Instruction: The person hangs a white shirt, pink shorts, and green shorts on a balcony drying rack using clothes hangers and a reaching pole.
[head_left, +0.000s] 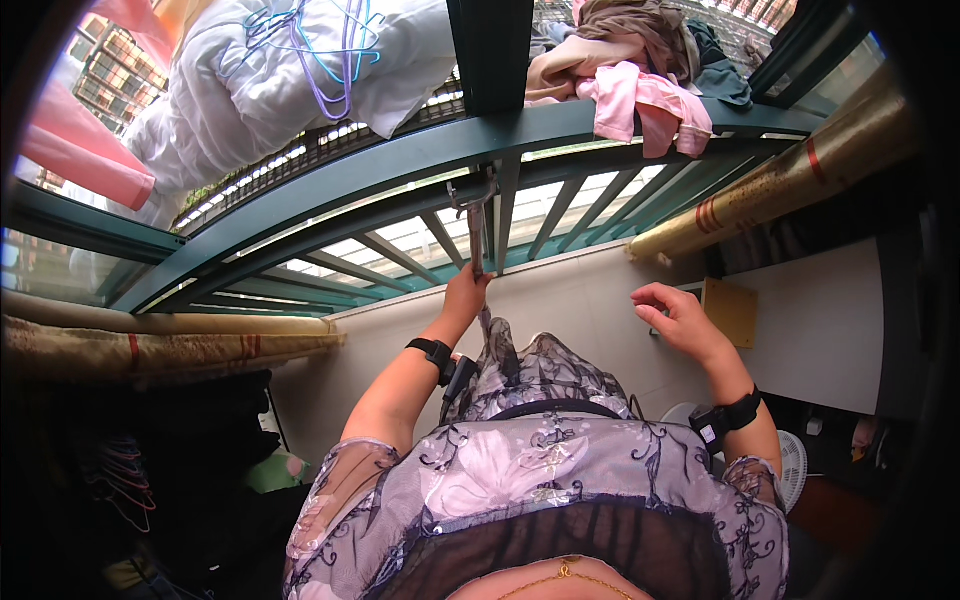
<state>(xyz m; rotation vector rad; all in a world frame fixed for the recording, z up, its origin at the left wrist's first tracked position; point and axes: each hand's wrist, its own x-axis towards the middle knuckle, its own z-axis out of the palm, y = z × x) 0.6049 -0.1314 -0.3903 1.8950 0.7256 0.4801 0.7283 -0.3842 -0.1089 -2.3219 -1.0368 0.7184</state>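
Note:
My left hand (466, 291) is wrapped around a clothes pole (475, 232), which stands in front of the green metal railing (352, 181). The pole's forked hook end points up near the rail, and its lower end is hidden by my skirt. To the right, my right hand (679, 322) hovers with curled fingers apart and nothing in it. Beyond the railing, a white quilt (232, 112) lies spread out, with several blue and purple hangers (341, 101) on top. A pile of brown and dark clothes (637, 37) sits at the upper right. Its pink garment (626, 97) droops over the rail.
Rolled or gathered gold curtains flank the window, one on the right (757, 187) and one on the left (225, 345). At right are a white tabletop (817, 330), a yellow board (729, 311) and a white fan (793, 469). More hangers (127, 480) hang at lower left.

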